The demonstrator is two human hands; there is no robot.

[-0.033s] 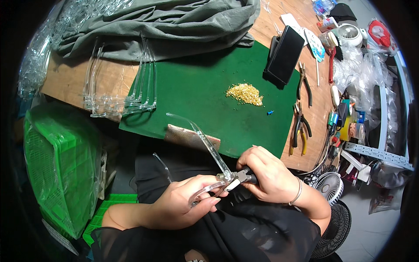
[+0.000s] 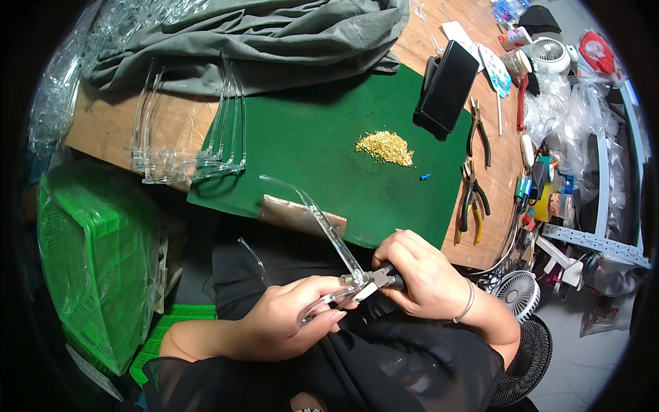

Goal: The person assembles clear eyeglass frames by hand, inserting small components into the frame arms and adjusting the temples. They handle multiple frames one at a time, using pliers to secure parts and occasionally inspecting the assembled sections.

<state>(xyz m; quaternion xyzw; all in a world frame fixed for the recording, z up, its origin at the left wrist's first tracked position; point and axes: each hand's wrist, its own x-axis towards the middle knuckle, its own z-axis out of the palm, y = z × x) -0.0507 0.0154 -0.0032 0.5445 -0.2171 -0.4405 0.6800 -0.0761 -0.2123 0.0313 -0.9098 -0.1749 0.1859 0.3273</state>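
My left hand (image 2: pixel 288 317) is closed around a clear plastic eyeglass frame (image 2: pixel 334 242) above my lap. One temple arm of the frame points up and away over the mat's near edge; the other sticks out left of the hand. My right hand (image 2: pixel 427 275) grips dark-handled pliers (image 2: pixel 382 277), with the metal jaws at the frame's hinge corner. What lies between the jaws is too small to make out. On the green mat (image 2: pixel 295 137) beyond sits a heap of tiny gold-coloured pieces (image 2: pixel 386 148), with a small blue piece (image 2: pixel 425 177) near it.
Several clear frames (image 2: pixel 223 161) stand at the mat's left, before a grey cloth (image 2: pixel 261 48). To the right lie a black phone (image 2: pixel 447 89) and two more pliers (image 2: pixel 473 196). A green crate (image 2: pixel 96 254) stands left; fans (image 2: pixel 516 295) and cables are at right.
The eyeglass frame has tilted very slightly, its temple tips shifting a little left and up. Both hands keep their hold in nearly the same place.
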